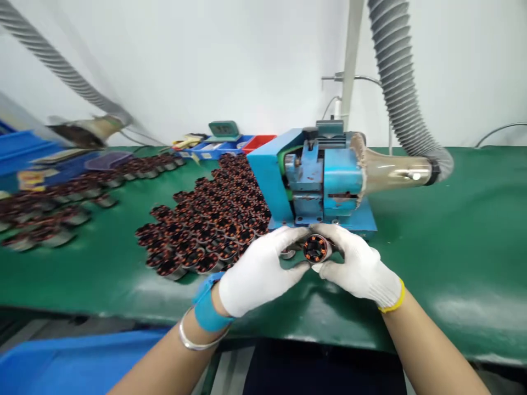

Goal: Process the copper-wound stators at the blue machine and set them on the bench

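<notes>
A round metal ring part with copper-coloured windings inside [316, 249] is held in front of the blue machine [304, 175], its open face toward me. My right hand [356, 260], in a white glove with a yellow cuff, grips it from the right with thumb and fingers. My left hand [265, 269], also gloved in white, curves around its left side, fingertips at the part. Between the left thumb and fingers another metal piece [288, 254] shows, partly hidden. Many similar parts [218, 219] stand packed together left of the machine.
A clear funnel [395, 173] joins the machine to a grey ribbed hose [399, 71]. More wound parts [57, 230] stand at the far left of the green table [444, 263]. Blue bins [222, 149] and a red bin [257, 144] are behind; a blue tray [82, 362] is below the edge.
</notes>
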`<state>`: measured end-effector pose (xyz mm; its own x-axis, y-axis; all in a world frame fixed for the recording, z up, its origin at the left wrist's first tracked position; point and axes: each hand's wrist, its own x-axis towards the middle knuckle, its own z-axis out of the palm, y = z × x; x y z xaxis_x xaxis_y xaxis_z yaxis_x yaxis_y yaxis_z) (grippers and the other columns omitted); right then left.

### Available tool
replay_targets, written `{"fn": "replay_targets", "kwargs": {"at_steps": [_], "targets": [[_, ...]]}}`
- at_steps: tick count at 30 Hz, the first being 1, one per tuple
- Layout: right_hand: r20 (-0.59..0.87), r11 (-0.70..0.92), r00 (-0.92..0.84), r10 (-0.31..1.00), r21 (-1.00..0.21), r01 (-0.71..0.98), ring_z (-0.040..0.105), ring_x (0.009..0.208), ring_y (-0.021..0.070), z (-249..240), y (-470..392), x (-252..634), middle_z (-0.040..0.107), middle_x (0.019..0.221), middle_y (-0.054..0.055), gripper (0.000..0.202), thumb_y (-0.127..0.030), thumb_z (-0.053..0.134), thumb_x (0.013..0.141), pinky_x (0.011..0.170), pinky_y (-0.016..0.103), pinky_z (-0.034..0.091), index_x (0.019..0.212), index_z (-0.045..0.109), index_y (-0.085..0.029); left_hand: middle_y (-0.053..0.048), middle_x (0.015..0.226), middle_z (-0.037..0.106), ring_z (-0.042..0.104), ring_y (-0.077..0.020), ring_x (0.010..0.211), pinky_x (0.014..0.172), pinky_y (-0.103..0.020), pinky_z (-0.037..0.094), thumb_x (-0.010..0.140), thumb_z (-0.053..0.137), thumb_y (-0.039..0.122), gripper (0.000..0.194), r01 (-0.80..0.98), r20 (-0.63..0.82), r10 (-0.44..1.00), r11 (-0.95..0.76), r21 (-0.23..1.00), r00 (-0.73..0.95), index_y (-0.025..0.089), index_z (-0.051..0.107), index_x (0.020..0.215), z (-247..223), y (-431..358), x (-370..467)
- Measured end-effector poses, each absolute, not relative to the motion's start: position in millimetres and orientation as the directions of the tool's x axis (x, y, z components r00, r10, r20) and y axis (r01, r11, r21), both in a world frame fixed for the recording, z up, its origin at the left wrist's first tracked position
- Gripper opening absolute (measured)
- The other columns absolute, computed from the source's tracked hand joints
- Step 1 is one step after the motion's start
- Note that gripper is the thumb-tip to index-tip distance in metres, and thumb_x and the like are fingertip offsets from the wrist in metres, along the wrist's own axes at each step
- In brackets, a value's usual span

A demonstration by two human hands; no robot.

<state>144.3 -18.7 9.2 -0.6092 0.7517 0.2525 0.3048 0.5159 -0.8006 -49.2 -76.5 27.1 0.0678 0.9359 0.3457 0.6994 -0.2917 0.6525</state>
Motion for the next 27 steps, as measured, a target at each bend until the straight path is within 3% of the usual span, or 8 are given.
{"fn": "replay_targets", "kwargs": {"at_steps": [3, 6, 8, 10, 14, 20, 27], "targets": [[0.289, 0.496, -0.502, 0.815, -0.796, 0.347, 0.061, 0.11, 0.0238, 11, -15, 145, 0.062, 0.124, 0.002, 0.059, -0.021, 0.069, 0.071, 0.097, 0.04, 0.05, 0.128, 0.054, -0.029, -0.003, 0.069, 0.071, 0.066, -0.0194, 0.062, 0.062, -0.028, 0.055, 0.07, 0.068, 0.029, 0.013, 0.606, 0.179, 0.984, -0.149, 0.781, 0.011, 0.021, 0.074, 0.077, 45, -61, -52], [0.379, 0.522, -0.415, 0.827, -0.793, 0.314, 0.062, 0.107, 0.0215, 8, -15, 140, 0.061, 0.12, 0.002, 0.057, -0.022, 0.071, 0.069, 0.094, 0.036, 0.051, 0.123, 0.055, -0.027, -0.003, 0.062, 0.068, 0.06, -0.0167, 0.048, 0.048, -0.028, 0.052, 0.067, 0.071, 0.035, 0.018, 0.399, 0.114, 0.975, -0.029, 0.916, -0.192, 0.018, 0.071, 0.071, 49, -53, -47], [0.443, 0.535, -0.321, 0.837, -0.787, 0.309, 0.063, 0.102, 0.0215, 3, -14, 136, 0.061, 0.115, 0.004, 0.053, -0.025, 0.073, 0.066, 0.09, 0.035, 0.053, 0.117, 0.057, -0.025, -0.006, 0.074, 0.071, 0.064, -0.0184, 0.055, 0.052, -0.032, 0.055, 0.066, 0.072, 0.039, 0.028, 0.251, 0.131, 0.927, -0.041, 0.967, -0.352, 0.016, 0.069, 0.082, 42, -48, -36], [0.474, 0.514, -0.198, 0.858, -0.791, 0.332, 0.063, 0.099, 0.0225, -2, -11, 134, 0.062, 0.11, 0.006, 0.05, -0.029, 0.075, 0.065, 0.088, 0.037, 0.053, 0.112, 0.058, -0.023, -0.009, 0.092, 0.072, 0.069, -0.0223, 0.072, 0.066, -0.037, 0.059, 0.063, 0.074, 0.039, 0.045, 0.129, 0.122, 0.913, -0.077, 0.989, -0.39, 0.015, 0.066, 0.1, 28, -43, -19], [0.469, 0.452, -0.046, 0.882, -0.813, 0.366, 0.064, 0.095, 0.0246, -12, -1, 135, 0.063, 0.103, 0.009, 0.049, -0.037, 0.074, 0.066, 0.086, 0.04, 0.054, 0.108, 0.056, -0.019, -0.011, 0.114, 0.068, 0.066, -0.0263, 0.102, 0.09, -0.04, 0.054, 0.06, 0.077, 0.032, 0.07, 0.03, 0.112, 0.982, -0.109, 0.994, -0.152, 0.015, 0.054, 0.123, 5, -31, 15], [0.443, 0.362, 0.097, 0.891, -0.823, 0.437, 0.064, 0.09, 0.0265, -6, 8, 128, 0.065, 0.095, 0.01, 0.037, -0.034, 0.069, 0.066, 0.083, 0.041, 0.054, 0.096, 0.057, -0.018, -0.008, 0.105, 0.072, 0.066, -0.0238, 0.1, 0.095, -0.037, 0.05, 0.067, 0.075, 0.034, 0.047, 0.007, 0.155, 0.974, -0.156, 0.988, -0.166, 0.013, 0.064, 0.107, 8, -13, 30], [0.373, 0.272, 0.182, 0.91, -0.867, 0.419, 0.064, 0.088, 0.0271, 6, 10, 119, 0.065, 0.092, 0.009, 0.03, -0.034, 0.068, 0.066, 0.081, 0.042, 0.053, 0.089, 0.053, -0.021, -0.009, 0.092, 0.074, 0.067, -0.0243, 0.091, 0.088, -0.038, 0.051, 0.062, 0.079, 0.037, 0.047, -0.029, 0.124, 0.971, -0.133, 0.991, -0.205, 0.01, 0.069, 0.1, 18, -4, 30]]}}
